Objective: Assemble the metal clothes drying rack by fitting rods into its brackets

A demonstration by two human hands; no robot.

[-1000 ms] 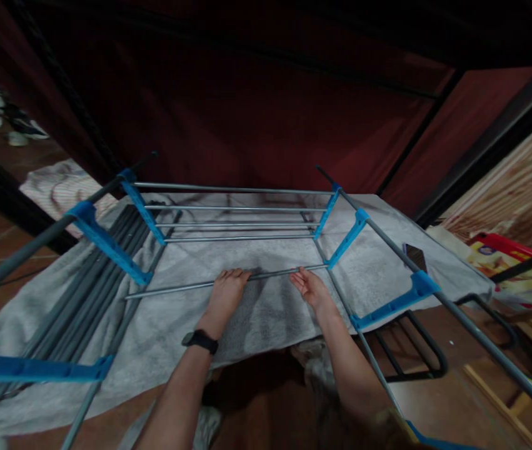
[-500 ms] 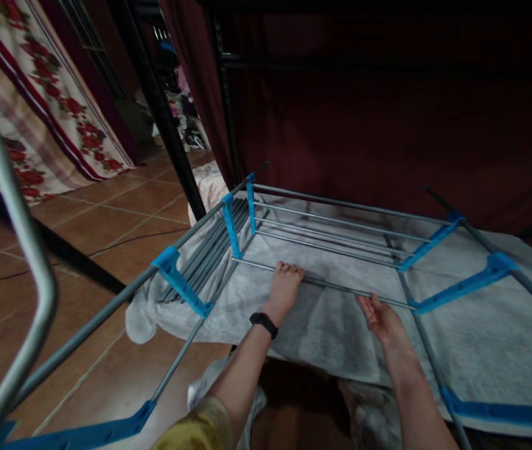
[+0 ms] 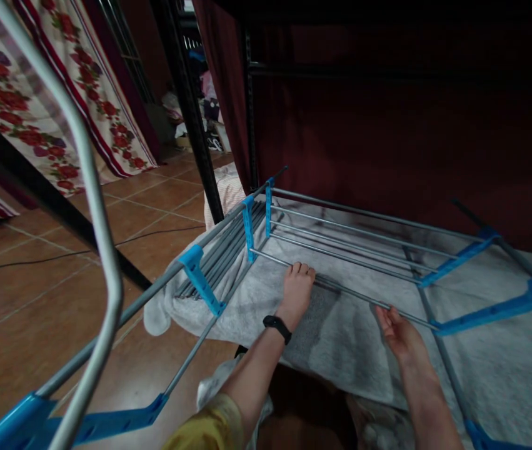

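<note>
A thin grey metal rod (image 3: 350, 291) of a drying rack spans between a blue plastic bracket (image 3: 249, 231) on the left and another blue bracket (image 3: 495, 310) on the right. My left hand (image 3: 298, 289), with a black band (image 3: 276, 326) on the wrist, is closed over the rod from above. Towards its right end, my right hand (image 3: 401, 336) has its palm turned up and its fingertips on the rod from below. Several parallel rods (image 3: 341, 248) cross the frame farther back.
Several loose grey tubes (image 3: 228, 253) lie on the grey blanket (image 3: 341, 350) at left. A bent pale tube (image 3: 101, 219) rises close by on the left. Black metal posts (image 3: 195, 112) and a dark red curtain (image 3: 387, 144) stand behind; a cable (image 3: 162, 234) crosses the tiled floor.
The view has turned slightly left, so the whole rack appears shifted to the right. Both hands keep their places on the rod.
</note>
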